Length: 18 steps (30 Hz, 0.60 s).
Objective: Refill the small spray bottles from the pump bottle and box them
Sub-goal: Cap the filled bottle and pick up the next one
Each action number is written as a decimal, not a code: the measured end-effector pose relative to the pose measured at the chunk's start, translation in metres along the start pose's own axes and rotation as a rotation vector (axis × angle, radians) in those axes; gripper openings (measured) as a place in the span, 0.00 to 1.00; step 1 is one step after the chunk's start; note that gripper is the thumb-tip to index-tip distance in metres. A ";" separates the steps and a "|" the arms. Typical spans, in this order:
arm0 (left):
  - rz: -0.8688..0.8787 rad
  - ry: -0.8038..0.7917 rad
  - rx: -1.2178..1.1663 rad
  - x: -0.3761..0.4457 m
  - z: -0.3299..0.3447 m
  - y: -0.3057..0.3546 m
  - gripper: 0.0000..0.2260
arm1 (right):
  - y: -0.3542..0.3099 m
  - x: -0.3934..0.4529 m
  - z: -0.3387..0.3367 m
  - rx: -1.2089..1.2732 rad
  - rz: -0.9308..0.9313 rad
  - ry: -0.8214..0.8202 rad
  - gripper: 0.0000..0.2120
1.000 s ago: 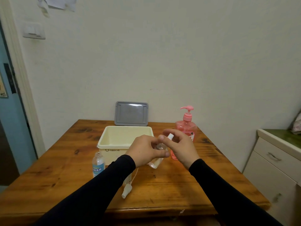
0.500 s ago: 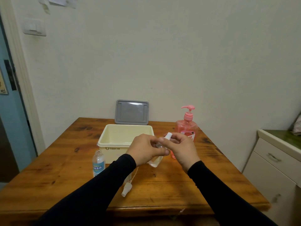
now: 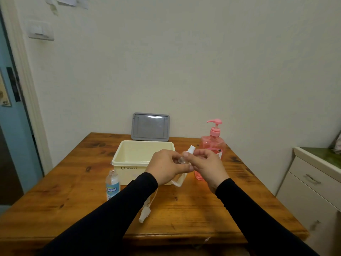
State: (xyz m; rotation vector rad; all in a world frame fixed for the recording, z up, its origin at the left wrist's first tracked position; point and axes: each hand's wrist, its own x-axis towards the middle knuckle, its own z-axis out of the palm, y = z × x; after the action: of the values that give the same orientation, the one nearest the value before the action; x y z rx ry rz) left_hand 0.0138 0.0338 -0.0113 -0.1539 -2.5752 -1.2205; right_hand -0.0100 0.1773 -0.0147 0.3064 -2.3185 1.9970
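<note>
Head view: at frame centre the left hand [image 3: 167, 168] grips a clear spray bottle [image 3: 181, 160] while the right hand [image 3: 206, 166] pinches its white spray head [image 3: 191, 150], apparently unscrewing it. A tilted bottle could spill over the table [image 3: 193, 209] beside the cream box [image 3: 127, 159].

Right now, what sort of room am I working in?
Probably a room at home: a wooden table against a plain wall, a white cabinet at right, a light switch beside a door frame.
</note>
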 end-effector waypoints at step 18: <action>-0.048 -0.199 -0.288 0.002 -0.004 -0.002 0.11 | -0.016 0.009 -0.013 -0.021 -0.171 -0.184 0.09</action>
State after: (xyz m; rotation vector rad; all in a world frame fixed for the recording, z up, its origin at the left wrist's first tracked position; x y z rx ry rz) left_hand 0.0124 0.0294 -0.0100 -0.2872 -2.5634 -1.6681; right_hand -0.0163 0.1869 0.0043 0.6887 -2.3228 1.9361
